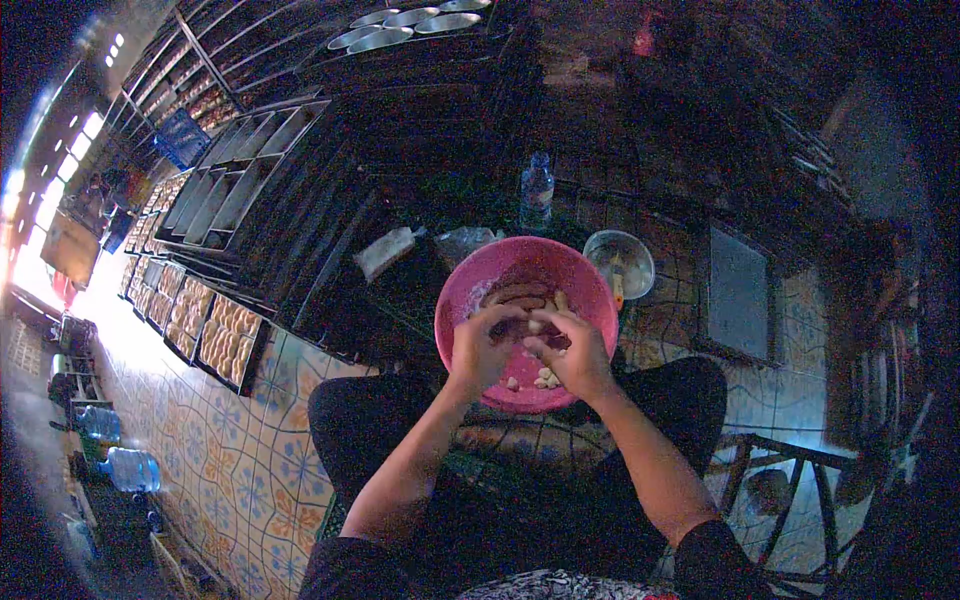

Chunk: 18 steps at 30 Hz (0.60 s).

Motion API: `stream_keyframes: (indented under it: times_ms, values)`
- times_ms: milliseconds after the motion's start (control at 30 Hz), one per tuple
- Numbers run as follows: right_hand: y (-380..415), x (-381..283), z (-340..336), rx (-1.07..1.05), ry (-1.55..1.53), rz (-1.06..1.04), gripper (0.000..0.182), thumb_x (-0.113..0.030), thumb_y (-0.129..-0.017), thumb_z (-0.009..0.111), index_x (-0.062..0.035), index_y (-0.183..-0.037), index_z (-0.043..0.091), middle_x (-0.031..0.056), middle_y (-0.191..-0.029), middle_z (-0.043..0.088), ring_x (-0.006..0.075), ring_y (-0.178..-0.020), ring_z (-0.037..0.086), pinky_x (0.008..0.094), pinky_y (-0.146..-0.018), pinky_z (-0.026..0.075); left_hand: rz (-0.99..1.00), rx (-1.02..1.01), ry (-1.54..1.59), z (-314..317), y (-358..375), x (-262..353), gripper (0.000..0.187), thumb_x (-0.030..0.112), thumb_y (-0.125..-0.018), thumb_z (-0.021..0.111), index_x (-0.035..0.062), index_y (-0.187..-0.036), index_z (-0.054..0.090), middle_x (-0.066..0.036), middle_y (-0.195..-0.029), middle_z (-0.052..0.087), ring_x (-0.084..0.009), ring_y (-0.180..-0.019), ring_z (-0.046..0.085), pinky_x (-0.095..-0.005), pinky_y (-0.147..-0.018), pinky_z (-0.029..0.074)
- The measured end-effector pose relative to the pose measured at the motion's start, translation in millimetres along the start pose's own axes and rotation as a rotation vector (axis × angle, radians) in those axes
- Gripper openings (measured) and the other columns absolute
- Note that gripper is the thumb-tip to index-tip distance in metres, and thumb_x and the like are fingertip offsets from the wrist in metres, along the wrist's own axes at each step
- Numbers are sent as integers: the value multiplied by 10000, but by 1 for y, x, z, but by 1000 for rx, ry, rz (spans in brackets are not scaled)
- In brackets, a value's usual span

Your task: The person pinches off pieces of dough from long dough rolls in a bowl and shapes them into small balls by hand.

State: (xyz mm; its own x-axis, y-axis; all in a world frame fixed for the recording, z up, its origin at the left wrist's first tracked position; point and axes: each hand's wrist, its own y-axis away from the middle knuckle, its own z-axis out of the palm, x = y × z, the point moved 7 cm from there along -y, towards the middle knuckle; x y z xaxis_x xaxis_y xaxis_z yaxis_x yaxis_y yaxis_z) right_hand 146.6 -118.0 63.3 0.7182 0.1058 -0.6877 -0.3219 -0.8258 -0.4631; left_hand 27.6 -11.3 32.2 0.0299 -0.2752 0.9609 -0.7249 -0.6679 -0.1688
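A pink plastic bowl (462,268) rests at my lap between my knees. Brown, finger-shaped pieces (520,292) lie against its far inner side, and small pale lumps that look like dough (546,378) sit at its near side. Over the bowl, my left hand (482,345) has its fingers curled toward the right one; what they hold is hidden. My right hand (574,352) is bent with thumb and fingertips close together, pinching a small pale dough piece (536,326). The fingertips of both hands nearly meet.
Behind the bowl stand a clear plastic bottle (537,190) and a metal pot (640,268) with an orange-handled tool. Trays of shaped bread (228,342) line the tiled floor at left, near empty metal pans (225,180). A flat tray (738,290) lies right; a metal-framed stool (790,470) stands nearer.
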Motion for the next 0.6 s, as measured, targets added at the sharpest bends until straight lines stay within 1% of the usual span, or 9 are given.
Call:
stream_keyframes:
  times_ms: [33, 167, 233, 267, 333, 400, 433, 500, 600]
  values:
    - [-1, -3, -1, -2, 1, -1, 255, -152, -878, 742, 9, -1067, 682, 148, -1013, 709, 276, -918, 705, 365, -786, 545, -103, 88, -179, -8, 3, 6, 278, 8, -859, 729, 21, -1131, 676, -152, -1095, 727, -221, -1034, 698, -349, -899, 540]
    - [-5, -5, -2, -81, -190, 140, 213, -123, -911, 710, 7, -1078, 687, 140, -1052, 721, 236, -968, 697, 338, -837, 536, -29, 222, -200, -9, 6, -3, 239, 65, -895, 725, 1, -1117, 664, -128, -1049, 727, -200, -996, 697, -327, -868, 546]
    - [-2, 2, -2, -102, -229, 261, 197, -107, -917, 700, 5, -1078, 687, 136, -1053, 724, 220, -982, 693, 332, -855, 531, -93, 237, -29, -5, 10, -14, 228, 128, -917, 734, -3, -1089, 661, -83, -996, 714, -157, -944, 683, -309, -828, 546]
    - [-4, 3, -5, -73, -276, 259, 179, -134, -923, 695, -25, -1066, 690, 119, -1006, 723, 252, -985, 687, 376, -963, 473, -93, 232, -28, -3, 10, -8, 228, 128, -917, 734, -3, -1089, 661, -83, -996, 714, -157, -944, 683, -309, -828, 546]
    - [-3, 8, -5, -40, -324, 255, 162, -161, -930, 691, -56, -1054, 693, 102, -959, 723, 285, -989, 681, 420, -1071, 415, -257, 221, 502, 5, 14, -11, 261, 142, -913, 749, 6, -1112, 648, -51, -995, 696, -125, -894, 653, -295, -797, 537]
    - [-1, 9, 0, -28, -209, 169, 160, -175, -940, 690, -65, -1056, 683, 87, -922, 715, 223, -903, 695, 383, -907, 532, -219, 199, 297, 3, 13, 2, 265, 129, -910, 751, 9, -1118, 639, -51, -1012, 693, -121, -897, 647, -291, -808, 535]
    - [3, 12, 1, -27, -209, 169, 160, -175, -940, 690, -65, -1056, 683, 87, -922, 715, 223, -903, 695, 383, -907, 532, -179, 181, 96, 2, 12, 10, 270, 116, -907, 752, 12, -1125, 631, -50, -1030, 691, -117, -899, 640, -287, -819, 533]
    - [10, 22, 10, -101, -530, 451, 146, -191, -945, 699, -93, -1048, 670, 50, -898, 685, 137, -795, 682, 305, -650, 563, -146, 185, 32, -1, 10, 19, 273, 102, -901, 756, 12, -1123, 625, -50, -1043, 688, -119, -929, 643, -287, -847, 531]
    - [2, 22, 7, -117, -501, 427, 161, -217, -938, 719, -113, -1044, 656, 9, -906, 651, 70, -736, 647, 236, -504, 509, -68, 157, 91, -5, 7, 26, 266, 72, -893, 756, 16, -1113, 619, -51, -1061, 685, -123, -982, 644, -291, -897, 525]
